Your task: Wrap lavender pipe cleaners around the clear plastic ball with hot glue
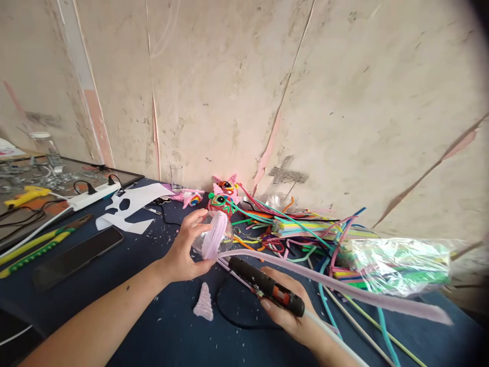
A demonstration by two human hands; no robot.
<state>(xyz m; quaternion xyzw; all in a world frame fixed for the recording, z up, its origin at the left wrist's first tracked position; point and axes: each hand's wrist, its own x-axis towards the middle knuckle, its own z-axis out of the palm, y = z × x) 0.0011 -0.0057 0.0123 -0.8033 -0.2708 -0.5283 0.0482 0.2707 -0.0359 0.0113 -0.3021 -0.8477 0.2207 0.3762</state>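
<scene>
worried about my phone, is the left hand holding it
No, the phone lies on the table, while the left hand holds a clear ball.

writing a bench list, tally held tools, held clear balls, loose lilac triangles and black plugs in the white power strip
Black tool, right hand: 1
Clear ball, left hand: 1
Lilac triangle: 1
Black plugs: 2
Total: 5

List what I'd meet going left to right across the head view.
Yellow glue gun → white power strip → left hand → clear ball with lilac strip, gripped by that hand → black handheld tool in the right hand → shiny plastic bag.
</scene>
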